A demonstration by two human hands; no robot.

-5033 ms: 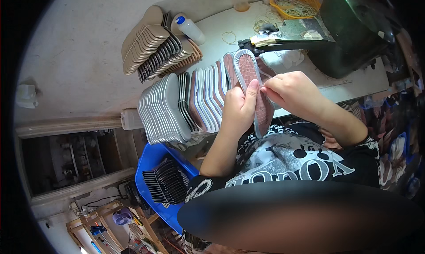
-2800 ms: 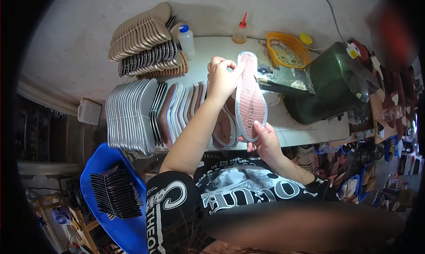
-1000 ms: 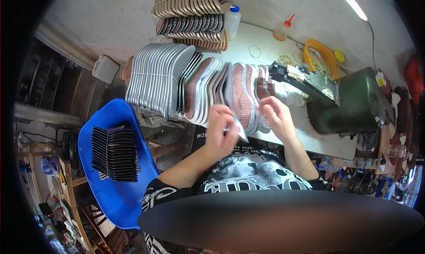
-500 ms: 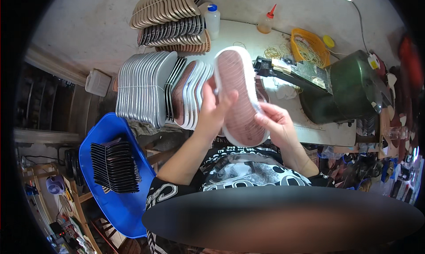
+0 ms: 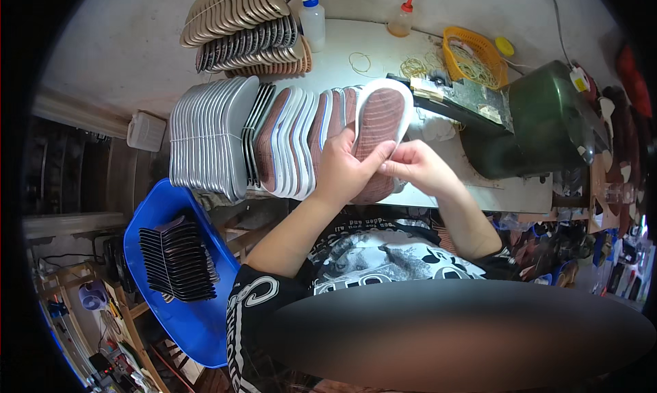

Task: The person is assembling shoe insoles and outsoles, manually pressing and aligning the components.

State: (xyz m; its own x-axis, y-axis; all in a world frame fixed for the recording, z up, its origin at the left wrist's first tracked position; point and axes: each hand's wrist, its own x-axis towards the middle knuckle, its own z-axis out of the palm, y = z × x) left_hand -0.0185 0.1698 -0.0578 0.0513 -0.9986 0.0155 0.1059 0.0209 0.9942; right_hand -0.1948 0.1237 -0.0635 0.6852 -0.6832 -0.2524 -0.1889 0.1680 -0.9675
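Observation:
A shoe sole (image 5: pixel 381 113) with a brown, pale-striped face and a white rim is held up over the near edge of the table. My left hand (image 5: pixel 348 166) is closed round its left edge, thumb across the face. My right hand (image 5: pixel 423 168) pinches at its right edge, close to the left thumb; the fingertips partly hide what they touch. Just left of my hands, a row of similar brown and white soles (image 5: pixel 287 141) stands on edge. Part of the sole's lower end is covered by my hands.
Left of the row stand a tied bundle of grey soles (image 5: pixel 209 136) and several black ones; more stacks (image 5: pixel 236 16) lie behind. A green machine (image 5: pixel 534 122) with an arm stands right. A yellow basket (image 5: pixel 448 47), bottles and rubber bands lie at the back. A blue tub (image 5: pixel 181 331) holds black soles.
The held sole has moved slightly right and tilted, its top now leaning right. My left hand has shifted right and my right hand has come close beside it. More of the standing row shows.

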